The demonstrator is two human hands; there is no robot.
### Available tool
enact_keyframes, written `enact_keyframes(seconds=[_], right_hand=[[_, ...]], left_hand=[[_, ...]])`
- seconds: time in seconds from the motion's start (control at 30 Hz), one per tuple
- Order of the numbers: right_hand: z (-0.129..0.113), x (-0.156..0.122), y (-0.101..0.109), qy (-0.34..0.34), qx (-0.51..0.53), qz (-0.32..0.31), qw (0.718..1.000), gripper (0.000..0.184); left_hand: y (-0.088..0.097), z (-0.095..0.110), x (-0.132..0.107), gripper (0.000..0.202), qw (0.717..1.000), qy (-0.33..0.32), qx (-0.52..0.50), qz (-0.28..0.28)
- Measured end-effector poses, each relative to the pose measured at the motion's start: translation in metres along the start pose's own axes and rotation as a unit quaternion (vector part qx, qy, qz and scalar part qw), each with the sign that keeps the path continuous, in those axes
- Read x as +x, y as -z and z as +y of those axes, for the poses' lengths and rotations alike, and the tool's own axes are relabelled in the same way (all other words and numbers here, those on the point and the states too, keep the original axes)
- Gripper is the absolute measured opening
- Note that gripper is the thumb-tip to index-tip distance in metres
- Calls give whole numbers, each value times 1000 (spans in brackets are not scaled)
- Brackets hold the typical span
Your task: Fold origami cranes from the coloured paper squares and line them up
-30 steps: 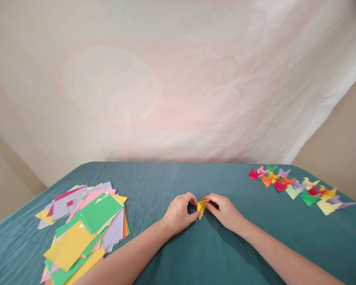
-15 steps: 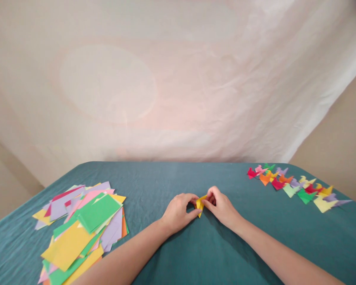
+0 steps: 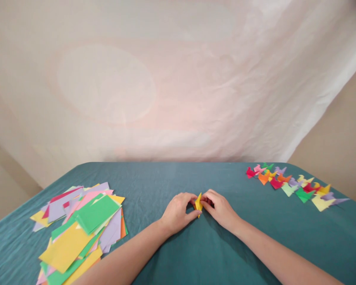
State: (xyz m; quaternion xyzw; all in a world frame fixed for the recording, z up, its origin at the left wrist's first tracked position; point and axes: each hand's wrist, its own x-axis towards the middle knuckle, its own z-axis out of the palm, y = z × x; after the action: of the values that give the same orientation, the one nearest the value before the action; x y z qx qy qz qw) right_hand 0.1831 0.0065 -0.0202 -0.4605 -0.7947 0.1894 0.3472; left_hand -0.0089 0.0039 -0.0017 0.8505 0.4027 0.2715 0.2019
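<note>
A small yellow folded paper piece (image 3: 198, 202) stands between my two hands at the middle of the teal tablecloth (image 3: 201, 253). My left hand (image 3: 177, 211) pinches its left side with thumb and fingers curled. From the right, my right hand (image 3: 220, 208) pinches the same piece, fingers pressed together on it. Both hands rest low on the cloth. Most of the piece is hidden by my fingertips.
A loose pile of coloured paper sheets (image 3: 77, 229) lies at the left, green and yellow on top. A row of finished folded paper figures (image 3: 293, 185) in several colours lies at the far right. A pale cloth backdrop (image 3: 166, 79) hangs behind the table.
My hands have closed in tighter on the yellow piece, which now stands narrower and more upright. The view has shifted slightly.
</note>
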Motion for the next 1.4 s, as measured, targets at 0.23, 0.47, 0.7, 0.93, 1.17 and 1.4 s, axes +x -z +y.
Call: enact_keyframes(seconds=[0.23,0.47,0.7,0.93,1.17,1.4], right_hand=[[-5,-4,4,35,-70,-19,997,14],[-14,-13,9,90,-165,-43,981,20],[-20,-16,10,129,-275,-97,948,19],[-24,-16,12,138,-314,-108,933,23],[-27,-15,14,118,-320,-121,932,21],[-27,-15,16,113,-307,-119,937,20]], left_hand=[[3,4,-1,30,1000,-18,23,-8],[7,8,-3,26,995,-66,63,-31],[10,13,-6,26,985,-79,148,-45],[11,18,-6,27,973,-81,208,-58],[9,18,-7,27,973,-76,213,-54],[10,19,-7,27,975,-80,199,-60]])
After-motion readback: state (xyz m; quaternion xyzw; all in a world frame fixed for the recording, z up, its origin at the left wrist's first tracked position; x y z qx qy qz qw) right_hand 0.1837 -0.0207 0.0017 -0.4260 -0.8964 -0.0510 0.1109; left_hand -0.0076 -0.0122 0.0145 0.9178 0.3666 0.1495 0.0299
